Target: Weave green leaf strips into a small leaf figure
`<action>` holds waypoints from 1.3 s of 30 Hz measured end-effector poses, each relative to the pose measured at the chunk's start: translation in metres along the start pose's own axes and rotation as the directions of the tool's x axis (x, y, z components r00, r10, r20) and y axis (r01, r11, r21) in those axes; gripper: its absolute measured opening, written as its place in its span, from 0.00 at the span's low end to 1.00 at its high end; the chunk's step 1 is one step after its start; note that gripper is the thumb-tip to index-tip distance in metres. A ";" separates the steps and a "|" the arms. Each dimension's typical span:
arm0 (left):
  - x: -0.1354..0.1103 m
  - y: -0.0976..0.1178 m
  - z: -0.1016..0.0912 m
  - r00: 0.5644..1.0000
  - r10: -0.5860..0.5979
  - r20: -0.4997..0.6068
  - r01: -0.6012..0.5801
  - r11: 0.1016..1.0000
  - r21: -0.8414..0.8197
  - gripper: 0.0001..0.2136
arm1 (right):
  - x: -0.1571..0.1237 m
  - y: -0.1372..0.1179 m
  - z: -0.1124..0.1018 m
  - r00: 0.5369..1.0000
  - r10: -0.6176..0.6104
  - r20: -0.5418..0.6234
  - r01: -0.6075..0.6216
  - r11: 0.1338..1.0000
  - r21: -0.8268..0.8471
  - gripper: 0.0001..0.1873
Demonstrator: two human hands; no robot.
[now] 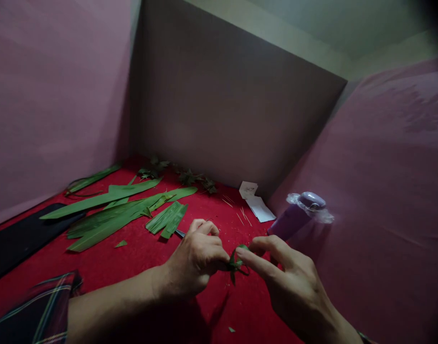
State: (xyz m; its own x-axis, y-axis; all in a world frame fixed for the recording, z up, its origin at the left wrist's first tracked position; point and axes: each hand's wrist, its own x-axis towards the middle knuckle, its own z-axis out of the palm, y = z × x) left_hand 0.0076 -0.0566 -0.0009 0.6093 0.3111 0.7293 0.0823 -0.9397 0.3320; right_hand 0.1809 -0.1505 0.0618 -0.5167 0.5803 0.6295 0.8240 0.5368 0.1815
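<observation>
Left hand [192, 262]: pinch grip on folded leaf piece [234, 264]

Held the piece between thumb and curled forefinger, above the red cloth [140, 258], at lower centre, between both hands. Held right hand [294, 274] with fingers long and slightly parted, fingertips at the upper loop. Could not tell a firm right-side pinch from a light touch. Noted short pointed ends and a thin dark curl on the leaf.

Found long, smooth, tapering leaf blades [111, 229] at left, partly overlapping a matt black flat slab [14, 243]. Located ribbed, square-cut leaf strips [165, 218] just beside the blades, with a narrow metallic tip [180, 233] near, partly hidden. Found a triangular leaf scrap [121, 243] on the cloth. Observed dark lobed sprigs [188, 177] toward the far wall [222, 95], slender straight sticks [244, 215] near folded white paper [260, 209], and a smooth purple container [290, 222] with glossy, crumpled clear plastic [327, 218] around its pale top.
</observation>
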 end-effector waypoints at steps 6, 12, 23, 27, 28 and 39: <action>-0.001 -0.002 0.003 1.000 0.021 0.018 -0.021 0.999 0.031 0.06 | -0.005 -0.001 0.000 0.998 -0.013 0.068 0.013 1.000 0.004 0.16; -0.005 -0.005 0.007 0.997 0.076 0.017 -0.078 0.986 0.149 0.05 | 0.000 -0.007 0.002 0.984 0.115 0.133 -0.121 0.992 0.037 0.09; -0.004 -0.005 0.005 0.997 0.078 -0.009 -0.074 0.974 0.213 0.06 | -0.001 -0.008 -0.002 0.985 0.117 0.130 -0.118 0.993 -0.003 0.06; -0.004 -0.004 0.005 0.998 0.053 -0.020 -0.048 0.980 0.191 0.06 | -0.006 -0.008 -0.002 0.986 0.110 0.126 -0.108 0.994 -0.020 0.07; -0.004 -0.004 0.004 0.999 0.047 -0.025 -0.041 0.982 0.184 0.06 | -0.008 -0.008 -0.001 0.986 0.110 0.129 -0.108 0.994 -0.022 0.07; -0.003 -0.002 0.003 0.991 0.009 -0.137 0.008 0.992 0.124 0.07 | -0.024 -0.015 0.018 0.982 0.186 0.025 -0.188 0.976 0.113 0.08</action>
State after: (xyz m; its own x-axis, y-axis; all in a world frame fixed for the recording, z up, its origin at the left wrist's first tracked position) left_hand 0.0081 -0.0560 -0.0062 0.4962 0.3194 0.8073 0.1850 -0.9474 0.2611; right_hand 0.1763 -0.1615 0.0302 -0.3598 0.6854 0.6330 0.8746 0.4841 -0.0270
